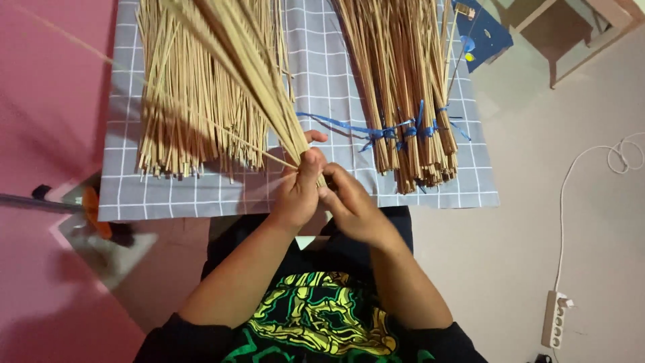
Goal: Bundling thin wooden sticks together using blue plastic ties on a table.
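Head view: the left hand (295, 191) clamps a fanned bunch of sticks (259, 74) at its base over the checked cloth (322, 87); the right hand (349, 205) pinches the ends (loosely, it seems). Sticks could slip out and scatter among the loose pile (181, 114).

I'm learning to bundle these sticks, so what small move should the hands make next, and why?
Probably the right hand should tuck the stray stick ends in. The left hand grips the fanned bunch of sticks at its base, the right fingers meet it there, and a thin stick juts sideways just above the grip.
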